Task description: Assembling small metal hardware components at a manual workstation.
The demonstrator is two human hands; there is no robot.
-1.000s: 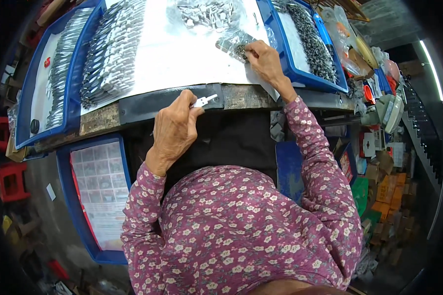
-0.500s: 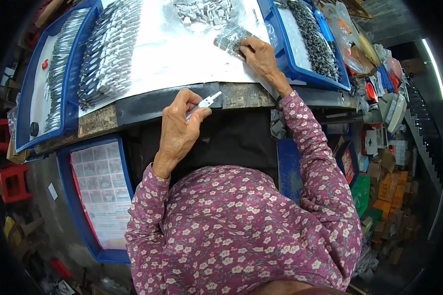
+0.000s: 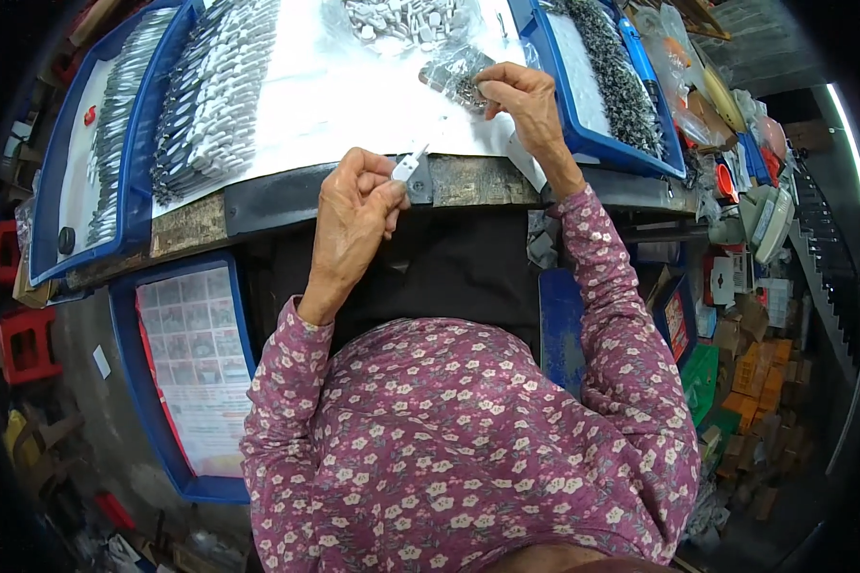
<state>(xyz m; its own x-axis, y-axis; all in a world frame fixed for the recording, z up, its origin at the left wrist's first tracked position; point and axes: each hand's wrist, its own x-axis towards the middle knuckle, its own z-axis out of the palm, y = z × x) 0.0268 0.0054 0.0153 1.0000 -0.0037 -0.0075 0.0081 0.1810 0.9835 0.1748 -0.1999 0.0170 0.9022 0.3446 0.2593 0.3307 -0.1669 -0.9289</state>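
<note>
My left hand [image 3: 352, 205] is closed around a small white plastic piece [image 3: 405, 168] with dark holes and a narrow tip, held at the table's front edge. The tip points up and away from me. Over the white table top, my right hand [image 3: 530, 103] has its thumb and forefinger pinched together. Whatever is between those fingertips is too small to make out. Right beside them lies a clear plastic bag [image 3: 461, 78] with tiny metallic bits in it. Farther back is a heap of small white and grey pieces [image 3: 413, 21] on clear plastic.
Stacked rows of white and dark pieces [image 3: 222, 91] lie to the left, beside a blue tray [image 3: 139, 191] of similar parts. Another blue tray [image 3: 597, 145] at right holds many small dark parts. Below the table's left side sits a blue bin [image 3: 197, 492] with a printed sheet.
My right hand has drawn back a little from the plastic bag, its fingertips pinched. My left hand has turned the white plastic piece more upright.
</note>
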